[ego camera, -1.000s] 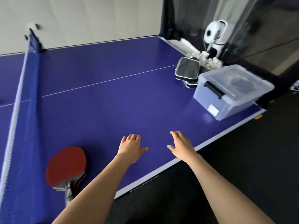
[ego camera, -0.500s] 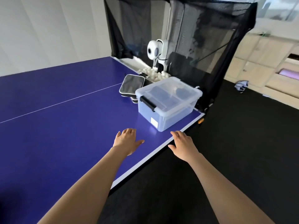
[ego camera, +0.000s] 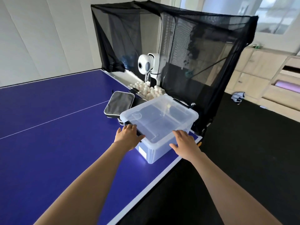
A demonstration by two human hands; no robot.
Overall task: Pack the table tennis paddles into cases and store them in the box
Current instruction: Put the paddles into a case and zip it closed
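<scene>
Now the clear plastic box (ego camera: pixel 159 125) sits with its lid on at the corner of the blue tabletop (ego camera: pixel 56 143), and both hands are on it. The left hand (ego camera: pixel 128 138) lies on the box's near left edge over the black latch, and the right hand (ego camera: pixel 186 143) lies on its near right edge, with the fingers (ego camera: pixel 180 133) of both hands spread flat and not closed around anything. Just behind the box lie the black paddle cases (ego camera: pixel 119 104), and past them a pile of white balls (ego camera: pixel 151 90) sits under the white ball machine (ego camera: pixel 148 66).
</scene>
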